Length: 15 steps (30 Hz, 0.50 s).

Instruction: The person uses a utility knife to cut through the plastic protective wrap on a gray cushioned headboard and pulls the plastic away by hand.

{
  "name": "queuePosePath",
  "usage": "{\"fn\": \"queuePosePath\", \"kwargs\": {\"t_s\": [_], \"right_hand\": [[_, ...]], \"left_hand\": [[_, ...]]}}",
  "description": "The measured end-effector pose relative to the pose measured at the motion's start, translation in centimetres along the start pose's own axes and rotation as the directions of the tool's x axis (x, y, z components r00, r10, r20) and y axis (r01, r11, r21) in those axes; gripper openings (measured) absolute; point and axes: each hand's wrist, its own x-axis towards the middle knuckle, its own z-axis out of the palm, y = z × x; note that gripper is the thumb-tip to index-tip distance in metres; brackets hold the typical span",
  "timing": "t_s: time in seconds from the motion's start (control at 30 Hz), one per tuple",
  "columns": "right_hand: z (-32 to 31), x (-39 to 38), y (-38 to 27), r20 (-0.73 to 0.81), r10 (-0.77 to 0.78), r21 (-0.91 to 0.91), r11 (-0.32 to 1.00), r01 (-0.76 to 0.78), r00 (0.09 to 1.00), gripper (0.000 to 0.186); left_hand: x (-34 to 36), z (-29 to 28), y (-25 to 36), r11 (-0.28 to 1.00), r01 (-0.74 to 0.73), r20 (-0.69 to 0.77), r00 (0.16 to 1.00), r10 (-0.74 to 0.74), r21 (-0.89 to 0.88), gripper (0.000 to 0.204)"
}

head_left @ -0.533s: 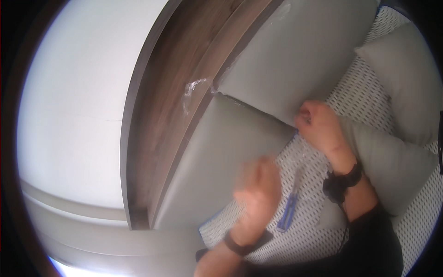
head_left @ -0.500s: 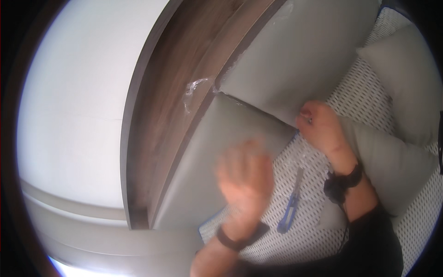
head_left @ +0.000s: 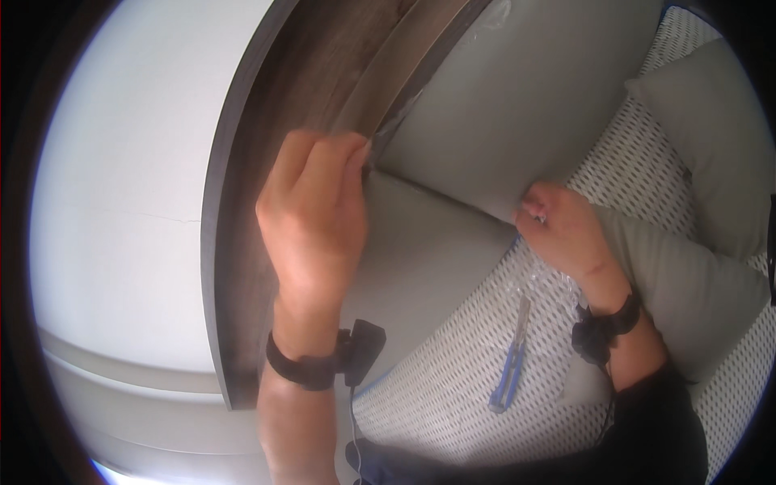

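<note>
My left hand (head_left: 311, 218) is over the wooden ledge, its fingers pinched together at the seam where two grey cushions meet. A thin strip of clear plastic film (head_left: 390, 128) shows beside its fingertips, and the hand hides the rest. Closed in a loose fist, my right hand (head_left: 568, 230) rests by the front end of that seam. A bit of clear, shiny plastic shows between its fingers, and more crumpled film lies below it on the woven mat. A blue utility knife (head_left: 509, 368) with its blade out lies on the mat between my forearms.
The upper grey cushion (head_left: 517, 97) and the lower grey cushion (head_left: 428, 259) line the brown wooden ledge (head_left: 303, 81). Grey pillows (head_left: 687, 283) lie on the patterned mat (head_left: 436, 404) at the right. A white wall (head_left: 121, 202) rises at the left.
My left hand has moved up and left from above the lower cushion to the seam by the ledge, covering the clear film there. My right hand has barely shifted.
</note>
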Motion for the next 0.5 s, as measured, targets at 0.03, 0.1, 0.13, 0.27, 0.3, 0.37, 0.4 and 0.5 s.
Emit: {"fn": "queuePosePath", "kwargs": {"t_s": [0.03, 0.1, 0.13, 0.27, 0.3, 0.37, 0.4, 0.5], "right_hand": [[0.0, 0.0, -0.1, 0.006, 0.010, -0.011, 1.000, -0.010, 1.000, 0.021], [0.0, 0.1, -0.2, 0.016, 0.022, -0.018, 1.000, -0.022, 1.000, 0.021], [0.1, 0.1, -0.2, 0.019, 0.025, -0.014, 1.000, -0.025, 1.000, 0.021], [0.1, 0.1, -0.2, 0.020, 0.023, 0.100, 0.995, -0.025, 1.000, 0.021], [0.0, 0.0, -0.1, 0.018, 0.028, 0.081, 0.996, -0.030, 0.999, 0.021], [0.0, 0.0, -0.1, 0.024, 0.032, 0.061, 0.998, -0.033, 0.999, 0.020], [0.0, 0.0, -0.1, 0.028, 0.031, 0.045, 0.998, -0.032, 0.999, 0.021], [0.1, 0.1, 0.0, -0.005, 0.013, 0.033, 0.999, -0.012, 1.000, 0.019]], "left_hand": [[0.6, 0.1, 0.0, 1.000, -0.016, 0.007, 1.000, 0.017, -0.014, 0.014], [2.1, 0.2, 0.1, 0.999, -0.037, 0.009, 0.999, 0.037, 0.012, 0.011], [2.8, 0.1, 0.3, 0.998, -0.050, 0.012, 0.999, 0.050, 0.036, 0.010], [4.6, -1.4, 1.9, 0.908, 0.328, 0.016, 0.942, -0.336, -0.262, 0.017], [5.1, -1.7, 2.0, 0.865, 0.407, 0.045, 0.909, -0.413, -0.294, 0.019], [5.6, -2.1, 2.2, 0.719, 0.440, 0.103, 0.881, -0.461, -0.538, 0.023], [5.8, -2.3, 2.2, 0.578, 0.439, 0.154, 0.866, -0.475, -0.687, 0.023], [5.6, -3.6, 2.2, 0.371, 0.487, 0.289, 0.831, -0.476, -0.791, 0.023]]}}
